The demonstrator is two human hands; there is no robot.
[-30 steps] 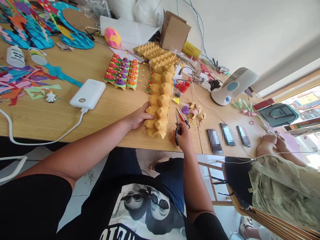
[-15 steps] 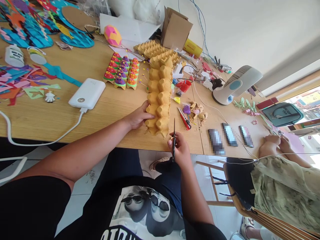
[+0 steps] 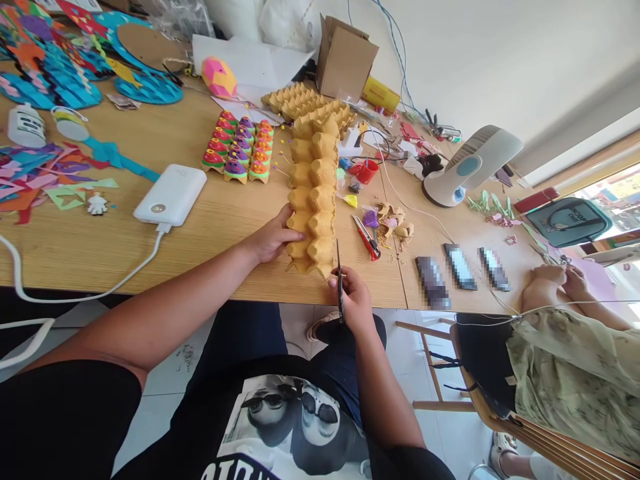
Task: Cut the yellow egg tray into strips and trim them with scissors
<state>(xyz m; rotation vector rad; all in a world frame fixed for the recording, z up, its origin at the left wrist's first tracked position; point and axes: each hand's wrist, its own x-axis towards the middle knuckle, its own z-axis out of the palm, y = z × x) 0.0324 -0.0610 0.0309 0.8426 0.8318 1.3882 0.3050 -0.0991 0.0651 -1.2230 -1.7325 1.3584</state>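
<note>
A long strip of yellow egg carton (image 3: 313, 193) lies on the wooden table (image 3: 210, 227), running away from me. My left hand (image 3: 273, 237) grips its near left side, fingers curled on the cups. My right hand (image 3: 353, 300) is closed around black scissors (image 3: 339, 275), whose blades point up right next to the strip's near right corner.
Painted carton cups (image 3: 240, 147) stand in rows behind. A white power bank (image 3: 170, 195) with a cable lies to the left, a red cutter (image 3: 367, 237) and carton scraps (image 3: 393, 223) to the right. Another person's hands (image 3: 560, 283) rest at the far right by a desk fan (image 3: 465, 167).
My right hand picked the scissors up off the table and brought them left to the strip's near end. The left hand kept its hold on the carton.
</note>
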